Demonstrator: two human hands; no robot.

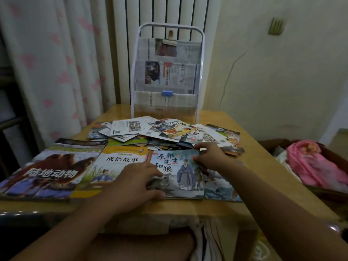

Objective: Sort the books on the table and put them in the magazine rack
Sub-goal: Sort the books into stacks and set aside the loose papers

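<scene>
The room is dim and yellowish, with soft, even light and only faint shadows under the hands (211, 157) on the worktop (263, 166). The picture is slightly blurred throughout, softest at the corners, where the wide lens bends the curtain (47, 72) and the worktop's edges. A small glint shows at lower right.

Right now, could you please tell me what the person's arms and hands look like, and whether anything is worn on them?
Both forearms are bare as far as the frame shows: no sleeves, gloves, watch or bracelets are visible. The left hand and the right hand have short nails. A faint glint on one left finger could be a ring, but the picture is too blurred to tell.
</scene>
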